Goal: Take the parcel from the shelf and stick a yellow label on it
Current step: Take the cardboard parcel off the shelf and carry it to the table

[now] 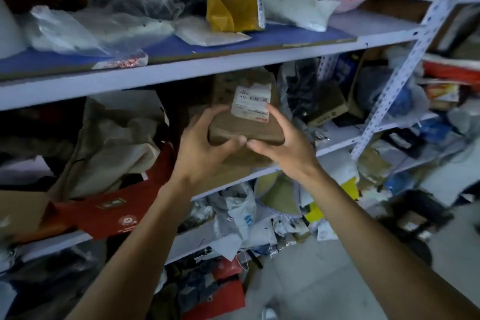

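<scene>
**Both hands on a brown parcel at the middle shelf**

A person stands at a crowded metal rack, arms stretched forward. The left hand (pixel 201 148) and the right hand (pixel 281 145) clasp one brown parcel (pixel 244 127) between them, each gripping a near corner, thumbs on top and fingers curled under its front edge, the fingertips almost meeting beneath it. The parcel sits at the front edge of the middle shelf (pixel 335 144), tilted a little toward the person; whether its far end rests on the board I cannot tell. A white shipping label (pixel 251 104) with a barcode covers the far part of its top face, and the right thumb touches that label's near corner.

On the upper shelf (pixel 181 73), near the middle of the board, a yellow-taped package (pixel 235 0) stands upright among clear and white plastic bags. Left of the parcel, on the same level, crumpled tan wrapping (pixel 111 143) is heaped, with a red box (pixel 114 213) leaning out over the front edge below it. More bagged goods crowd the lower shelves and the floor beside the rack.
</scene>
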`<state>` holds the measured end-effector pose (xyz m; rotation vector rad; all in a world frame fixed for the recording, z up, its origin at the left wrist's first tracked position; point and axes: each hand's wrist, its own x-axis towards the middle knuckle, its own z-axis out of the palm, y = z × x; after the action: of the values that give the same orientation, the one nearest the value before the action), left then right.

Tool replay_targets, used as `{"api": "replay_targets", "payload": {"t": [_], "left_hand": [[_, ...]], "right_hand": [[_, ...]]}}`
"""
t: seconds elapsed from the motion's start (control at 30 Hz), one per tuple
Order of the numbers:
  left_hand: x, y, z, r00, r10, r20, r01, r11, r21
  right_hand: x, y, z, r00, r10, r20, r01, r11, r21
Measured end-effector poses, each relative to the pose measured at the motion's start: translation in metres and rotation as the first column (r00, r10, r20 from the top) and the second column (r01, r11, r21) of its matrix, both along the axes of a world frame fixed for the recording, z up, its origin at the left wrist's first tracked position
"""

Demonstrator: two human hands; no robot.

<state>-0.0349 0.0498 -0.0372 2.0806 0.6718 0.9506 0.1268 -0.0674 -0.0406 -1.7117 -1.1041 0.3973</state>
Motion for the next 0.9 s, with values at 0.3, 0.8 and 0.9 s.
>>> {"api": "replay_targets", "payload": {"t": [0.3,0.8,0.9], "left_hand": [[0.037,-0.102,-0.047,0.927,-0.360,0.101,0.372,0.916,-0.149],[0.177,-0.272,-0.099,0.595,-0.799,0.087,0.791,0.563,-0.237],[0.198,-0.300,-0.104,0.533,-0.843,0.077,0.817,0.489,-0.305]], "right_hand": [[-0.028,-0.143,-0.044,0.927,-0.370,-0.063,0.374,0.925,0.072],[0.023,-0.348,-0.093,0.687,-0.726,0.011,0.724,0.687,0.060],[0.035,-0.375,-0.106,0.645,-0.764,-0.008,0.763,0.644,0.061]]}}
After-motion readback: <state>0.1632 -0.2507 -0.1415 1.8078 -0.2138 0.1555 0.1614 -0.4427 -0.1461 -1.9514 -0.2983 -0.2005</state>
